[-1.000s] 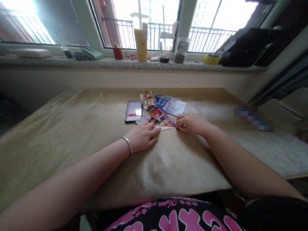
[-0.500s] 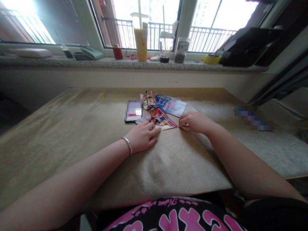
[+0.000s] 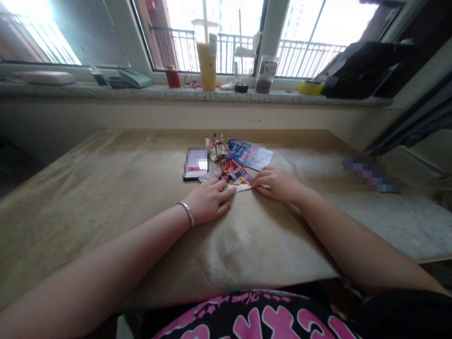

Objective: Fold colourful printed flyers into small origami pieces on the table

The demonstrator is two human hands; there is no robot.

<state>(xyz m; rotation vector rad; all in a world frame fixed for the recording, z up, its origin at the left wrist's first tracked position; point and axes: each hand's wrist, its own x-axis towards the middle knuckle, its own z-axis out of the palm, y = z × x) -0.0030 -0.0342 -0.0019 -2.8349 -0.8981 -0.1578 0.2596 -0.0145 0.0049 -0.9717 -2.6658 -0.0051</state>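
Note:
A colourful printed leaflet (image 3: 236, 172) lies on the table with a narrow white folded strip along its near edge. My left hand (image 3: 211, 199), with a silver bracelet at the wrist, rests flat on the leaflet's left part, fingers apart, covering some of it. At the strip's right end, my right hand (image 3: 273, 183) has its thumb and fingers closed together on the paper, hiding that corner. Just behind the leaflet are a blue and white leaflet (image 3: 251, 154) and some folded or crumpled printed paper (image 3: 217, 147). A phone-like device (image 3: 196, 164), partly blurred, lies to their left.
The table (image 3: 116, 188) reaches to the wall below the window. On the sill (image 3: 141, 93) stand a tall cup of yellow drink (image 3: 207, 66), a red bottle (image 3: 173, 76), clear containers, yellow tape (image 3: 311, 87) and a black bag (image 3: 360, 68). A blurred object (image 3: 370, 174) lies far right.
My right hand has moved left along the leaflet's near edge, from its right corner towards my left hand. The near edge now looks more folded over. My left hand stays in place.

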